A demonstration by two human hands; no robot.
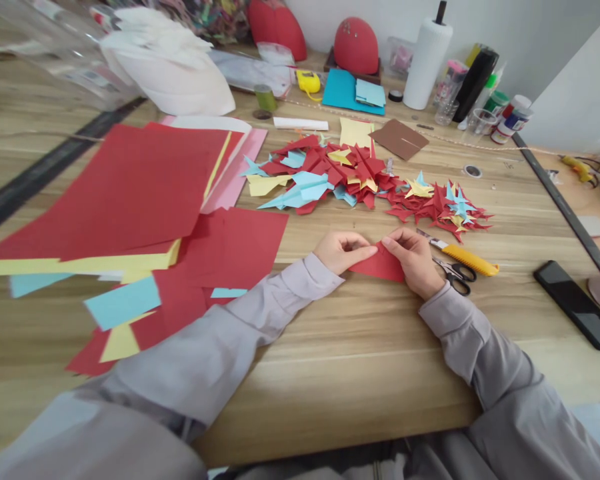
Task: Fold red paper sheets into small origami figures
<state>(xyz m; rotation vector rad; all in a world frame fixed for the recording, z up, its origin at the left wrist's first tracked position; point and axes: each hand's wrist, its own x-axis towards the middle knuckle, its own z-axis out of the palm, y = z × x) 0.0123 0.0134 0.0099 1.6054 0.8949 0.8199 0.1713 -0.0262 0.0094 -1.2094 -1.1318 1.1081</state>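
A small red paper piece [383, 265] is held between my two hands, above the wooden table. My left hand [343, 251] pinches its left edge between thumb and fingers. On the right side my right hand [411, 259] grips it, thumb on top near the upper edge. Just beyond my hands lies a heap of red, blue and yellow folded paper pieces [330, 167], with a smaller heap [443, 205] to its right. Black-handled scissors [457, 275] and a yellow cutter [470, 260] rest beside my right hand.
Large red sheets [140, 187] and blue and yellow scraps cover the left of the table [330, 387]. A black phone [575, 303] lies at the right. Bottles, a white roll [427, 63] and a yellow tape measure [309, 82] stand at the back.
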